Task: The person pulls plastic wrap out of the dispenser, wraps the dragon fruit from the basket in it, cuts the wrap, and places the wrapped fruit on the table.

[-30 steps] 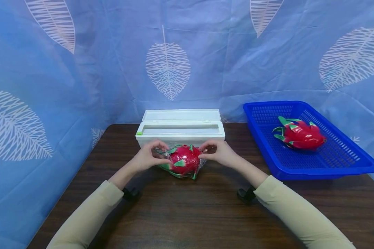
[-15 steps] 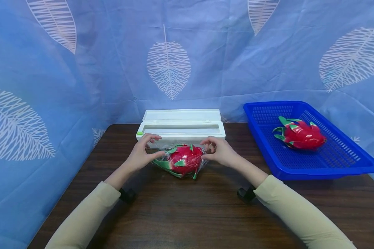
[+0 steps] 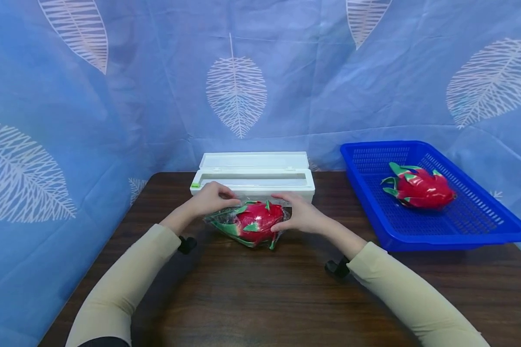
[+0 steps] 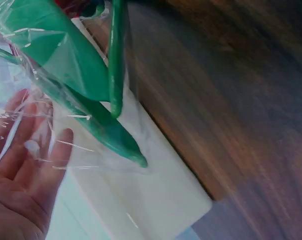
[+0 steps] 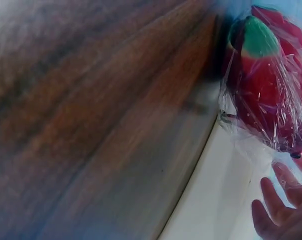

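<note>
A red dragon fruit [image 3: 256, 224] with green scales lies in clear cling film [image 3: 219, 219] on the table. My left hand [image 3: 210, 200] reaches over its left end, fingers behind the film; in the left wrist view the film drapes across the outstretched fingers [image 4: 58, 152]. At the right end, my right hand [image 3: 306, 217] arches around the fruit, its thumb touching the near side. The right wrist view has the fingers [image 5: 273, 202] loosely spread below the wrapped end. Just behind stands a white cling film box [image 3: 252, 185] with its lid raised.
A blue plastic basket [image 3: 456, 238] at the right holds a second dragon fruit [image 3: 425, 190] without visible film. Dark wooden table [image 3: 260, 299] extends in front of the hands. A blue leaf-patterned cloth [image 3: 286, 96] hangs close behind the box.
My left hand lifts off the fruit's left end, spreads, then moves over to the film's far side. My right hand shifts slightly left, its thumb coming onto the fruit. The fruit stays in place.
</note>
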Demonstrator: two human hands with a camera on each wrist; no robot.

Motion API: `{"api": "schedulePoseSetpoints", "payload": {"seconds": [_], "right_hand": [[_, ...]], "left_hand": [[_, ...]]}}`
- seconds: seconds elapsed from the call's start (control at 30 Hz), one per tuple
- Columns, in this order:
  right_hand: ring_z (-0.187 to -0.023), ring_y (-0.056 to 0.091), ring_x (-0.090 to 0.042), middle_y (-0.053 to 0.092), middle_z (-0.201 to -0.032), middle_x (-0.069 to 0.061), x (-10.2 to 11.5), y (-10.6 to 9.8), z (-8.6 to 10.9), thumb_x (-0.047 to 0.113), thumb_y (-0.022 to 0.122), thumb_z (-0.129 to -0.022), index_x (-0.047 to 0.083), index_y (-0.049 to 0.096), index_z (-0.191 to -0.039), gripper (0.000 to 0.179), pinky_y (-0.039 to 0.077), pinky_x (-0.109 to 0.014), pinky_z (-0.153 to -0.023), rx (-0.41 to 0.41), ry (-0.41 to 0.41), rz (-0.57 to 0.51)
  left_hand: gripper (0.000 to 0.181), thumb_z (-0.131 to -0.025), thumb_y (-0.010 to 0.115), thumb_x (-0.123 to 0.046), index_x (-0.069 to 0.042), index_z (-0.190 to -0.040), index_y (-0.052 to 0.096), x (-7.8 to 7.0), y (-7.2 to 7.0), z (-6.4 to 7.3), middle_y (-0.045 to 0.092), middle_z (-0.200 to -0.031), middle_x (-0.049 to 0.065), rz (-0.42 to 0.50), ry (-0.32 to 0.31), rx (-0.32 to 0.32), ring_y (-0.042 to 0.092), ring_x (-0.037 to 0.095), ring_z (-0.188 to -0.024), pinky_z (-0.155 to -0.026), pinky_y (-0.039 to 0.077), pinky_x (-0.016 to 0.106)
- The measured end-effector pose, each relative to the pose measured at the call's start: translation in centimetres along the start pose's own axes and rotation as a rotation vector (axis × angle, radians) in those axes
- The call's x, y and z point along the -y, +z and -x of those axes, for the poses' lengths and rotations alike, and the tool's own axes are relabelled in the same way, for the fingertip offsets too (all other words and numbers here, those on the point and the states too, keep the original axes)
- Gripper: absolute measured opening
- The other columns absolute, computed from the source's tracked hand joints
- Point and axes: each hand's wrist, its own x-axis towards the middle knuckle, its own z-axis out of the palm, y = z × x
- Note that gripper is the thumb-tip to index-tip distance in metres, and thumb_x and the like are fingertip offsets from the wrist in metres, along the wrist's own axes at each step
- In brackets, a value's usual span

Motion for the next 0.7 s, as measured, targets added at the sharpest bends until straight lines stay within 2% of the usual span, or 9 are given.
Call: {"api": "schedulePoseSetpoints", "payload": {"seconds": [0.07,0.17,0.33,0.5,0.6,0.7], "right_hand": [[-0.134,0.037,-0.036,0.042,-0.146,-0.016,0.0,0.1,-0.1,0.036,0.085,-0.074,0.007,0.041,-0.146,0.089,0.037,-0.056,-0.103,0.012,-0.004,-0.009],[-0.133,0.039,-0.035,0.043,-0.145,-0.016,0.0,0.2,-0.4,0.033,0.085,-0.075,0.005,0.04,-0.146,0.089,0.038,-0.053,-0.104,0.042,-0.016,-0.043],[-0.126,0.047,-0.033,0.049,-0.139,-0.017,-0.1,0.4,-0.7,0.035,0.083,-0.077,0.002,0.044,-0.142,0.082,0.043,-0.048,-0.1,0.064,-0.007,-0.055],[-0.118,0.053,-0.031,0.055,-0.132,-0.018,-0.6,0.3,-0.9,0.036,0.081,-0.08,-0.001,0.049,-0.137,0.075,0.048,-0.046,-0.095,0.06,0.002,-0.055],[-0.112,0.055,-0.03,0.057,-0.13,-0.018,-1.0,0.2,-0.9,0.035,0.08,-0.081,-0.003,0.051,-0.136,0.073,0.05,-0.044,-0.092,0.061,-0.002,-0.067],[-0.104,0.057,-0.026,0.059,-0.127,-0.018,-1.1,0.1,-0.8,0.034,0.08,-0.081,-0.004,0.051,-0.135,0.072,0.052,-0.039,-0.087,0.07,-0.011,-0.081]], "left_hand": [[0.023,-0.09,0.071,-0.025,-0.005,-0.101,0.076,-0.1,-0.1,-0.2,0.072,-0.088,0.001,-0.006,0.002,-0.004,0.06,0.016,-0.075,-0.067,0.051,0.032],[0.016,-0.092,0.069,-0.02,-0.007,-0.097,0.077,-0.3,-0.2,-0.1,0.071,-0.085,0.0,0.005,0.015,-0.028,0.058,0.017,-0.073,-0.066,0.049,0.032],[0.012,-0.094,0.067,-0.018,-0.009,-0.092,0.074,-0.4,0.1,0.2,0.07,-0.087,0.0,0.055,0.047,-0.07,0.06,0.019,-0.082,-0.075,0.052,0.034],[0.012,-0.095,0.066,-0.017,-0.008,-0.094,0.072,-0.7,0.7,0.5,0.07,-0.092,0.001,0.111,0.071,-0.064,0.062,0.02,-0.09,-0.084,0.053,0.037],[0.012,-0.095,0.065,-0.018,-0.008,-0.094,0.071,-0.8,0.8,0.6,0.07,-0.092,0.001,0.131,0.087,-0.059,0.062,0.02,-0.092,-0.085,0.053,0.038],[0.011,-0.095,0.064,-0.018,-0.009,-0.094,0.071,-0.9,1.1,0.5,0.07,-0.09,0.001,0.15,0.116,-0.07,0.062,0.019,-0.087,-0.081,0.053,0.036]]}}
